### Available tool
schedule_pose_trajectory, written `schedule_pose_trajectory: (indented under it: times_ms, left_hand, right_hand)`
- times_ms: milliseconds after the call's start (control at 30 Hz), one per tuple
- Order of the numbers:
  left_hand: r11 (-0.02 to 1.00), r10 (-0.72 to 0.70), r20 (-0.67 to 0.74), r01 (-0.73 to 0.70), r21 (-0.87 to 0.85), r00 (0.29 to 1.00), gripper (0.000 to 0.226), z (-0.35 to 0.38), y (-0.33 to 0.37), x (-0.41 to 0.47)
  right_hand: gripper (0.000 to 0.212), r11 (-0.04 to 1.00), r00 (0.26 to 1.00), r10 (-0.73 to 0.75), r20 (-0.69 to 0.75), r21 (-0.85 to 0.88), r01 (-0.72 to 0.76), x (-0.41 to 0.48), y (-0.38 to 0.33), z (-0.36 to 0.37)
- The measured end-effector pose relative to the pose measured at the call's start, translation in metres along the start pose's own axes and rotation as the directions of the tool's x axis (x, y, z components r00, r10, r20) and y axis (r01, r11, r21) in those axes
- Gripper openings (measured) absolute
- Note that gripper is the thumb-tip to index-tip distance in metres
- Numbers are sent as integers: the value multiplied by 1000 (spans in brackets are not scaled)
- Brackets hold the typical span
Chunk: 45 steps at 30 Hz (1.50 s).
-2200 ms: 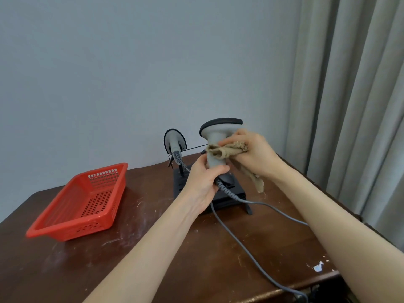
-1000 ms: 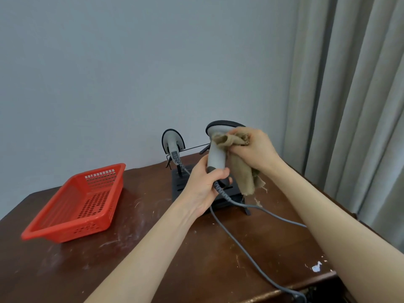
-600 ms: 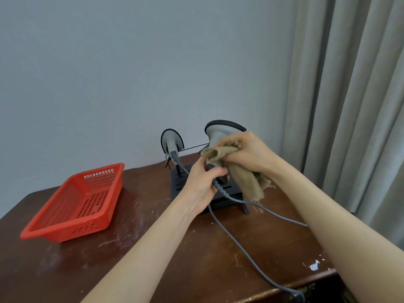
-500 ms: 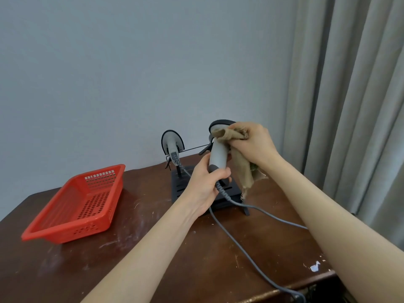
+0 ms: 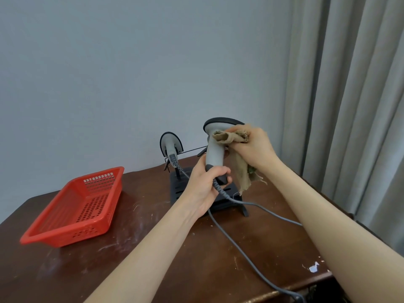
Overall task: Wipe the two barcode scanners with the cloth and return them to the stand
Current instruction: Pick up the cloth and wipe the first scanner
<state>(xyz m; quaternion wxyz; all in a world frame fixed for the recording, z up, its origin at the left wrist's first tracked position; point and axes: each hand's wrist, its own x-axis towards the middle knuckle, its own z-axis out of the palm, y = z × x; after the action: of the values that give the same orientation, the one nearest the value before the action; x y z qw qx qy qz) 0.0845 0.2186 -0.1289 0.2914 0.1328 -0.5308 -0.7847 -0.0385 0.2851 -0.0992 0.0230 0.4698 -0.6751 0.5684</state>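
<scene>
Gripping the handle of one scanner [image 5: 215, 154], the left hand [image 5: 203, 188] holds it upright above the stand [image 5: 179, 189]; the right hand [image 5: 256, 149] clutches the bunched cloth [image 5: 229, 137] against its neck; the second scanner [image 5: 171, 145] sits on the stand.

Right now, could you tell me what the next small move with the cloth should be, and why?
Probably slide the cloth down the held scanner toward the left hand. The right hand holds the cloth bunched just under the scanner's head, the grey shaft below is uncovered, and the left hand grips its base.
</scene>
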Motion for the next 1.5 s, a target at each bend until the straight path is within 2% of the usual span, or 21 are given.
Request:
schedule_pose_trajectory:
  times_ms: [133, 233, 267, 300, 367, 433, 467, 533, 600, 733, 833, 900, 967, 1033, 1100, 1167, 1267, 1333, 1367, 1433, 1500]
  left_hand:
    - [979, -46, -4, 45, -199, 999, 18, 1, 7, 3]
    - [967, -105, -48, 91, -238, 993, 60, -7, 9, 8]
    - [964, -125, -61, 107, -243, 990, 67, -8, 9, 9]
    - [965, -145, -75, 124, -232, 987, 66, -9, 9, 8]
    - [968, -183, -109, 160, -192, 977, 48, -8, 6, 9]
    - [956, -225, -131, 192, -222, 966, 34, -6, 5, 9]
    - [949, -234, -139, 195, -247, 962, 31, -7, 5, 11]
    - [947, -229, -157, 182, -265, 961, 27, -8, 5, 13]
    - [942, -233, -169, 179, -286, 958, 25, -7, 5, 14]
    - [940, -246, -162, 195, -278, 956, 33, -8, 4, 14]
    - [946, -219, -190, 161, -282, 957, 38, -12, 3, 14]
    - [953, -214, -187, 164, -254, 959, 34, -14, 1, 12]
    - [964, -194, -184, 153, -216, 964, 26, -13, 0, 11]
    - [972, -176, -194, 140, -189, 965, 21, -10, 1, 10]
    - [974, -175, -193, 141, -179, 965, 20, -6, 0, 9]
    - [974, -164, -170, 132, -186, 972, 20, -4, 0, 8]
    - [969, -151, -147, 116, -219, 978, 25, -5, 2, 9]
    - [971, -150, -158, 116, -211, 976, 26, -5, 2, 9]
    - [972, -147, -155, 114, -205, 977, 26, -5, 2, 8]
    - [973, -148, -149, 117, -197, 978, 27, -4, 0, 5]
    - [974, -157, -146, 129, -184, 977, 31, -3, -1, 4]
  right_hand:
    - [24, 989, 982, -37, 186, 148, 10, -14, 3, 4]
    - [30, 976, 965, -72, 251, 219, 15, -23, 3, 6]
    - [31, 976, 960, -86, 268, 218, 27, -24, 2, 5]
    - [30, 978, 951, -89, 297, 208, 27, -25, 0, 3]
    - [23, 986, 924, -64, 376, 167, 1, -26, -4, -2]
    - [17, 997, 905, -11, 426, 73, -22, -24, -4, -7]
    - [18, 998, 911, 20, 412, 44, -41, -23, -2, -8]
    - [23, 996, 958, 47, 282, 55, -65, -19, 3, -7]
    - [25, 999, 984, 0, 180, 39, -7, -17, 8, -2]
    - [24, 998, 969, -41, 243, 48, 30, -25, 13, 11]
    - [20, 999, 941, -10, 339, 53, -8, -29, 16, 10]
    - [21, 1000, 943, 19, 331, 5, -22, -26, 16, 7]
    - [24, 998, 984, 61, 167, -39, -55, -18, 16, 7]
    - [26, 995, 995, 98, -22, -22, -99, -9, 14, 8]
    - [27, 996, 992, 87, -93, -15, -89, -4, 13, 10]
    - [30, 998, 998, 58, -25, 0, -58, -8, 10, 10]
    - [14, 983, 965, 15, 261, 171, -61, -24, 5, 9]
    - [10, 976, 947, 16, 322, 202, -85, -26, 6, 9]
    - [13, 981, 961, 36, 275, 171, -86, -23, 8, 9]
    - [21, 996, 994, 85, 74, 32, -88, -13, 11, 10]
    - [26, 995, 993, 98, -72, -18, -100, -8, 10, 10]
